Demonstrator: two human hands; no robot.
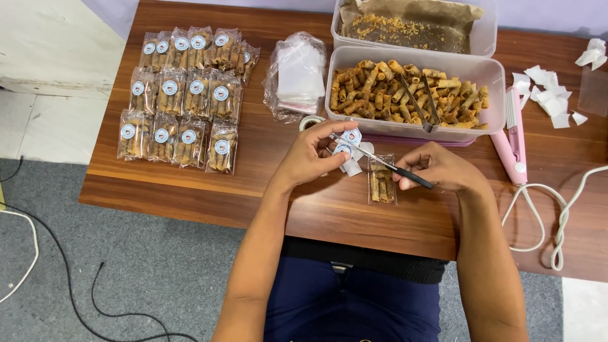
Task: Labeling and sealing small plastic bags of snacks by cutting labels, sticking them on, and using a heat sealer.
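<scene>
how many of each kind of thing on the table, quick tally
Sealed, stickered snack packs: 14
Unstickered snack pack between the hands: 1
Clear plastic tubs: 2
Bag of empty pouches: 1
Pink heat sealer: 1
Tongs in the front tub: 1
Tape roll: 1
Total: 21

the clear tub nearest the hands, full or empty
Mostly full. The near clear tub has no lid and holds a heap of small fried rolls, with metal tongs lying on top.
</scene>
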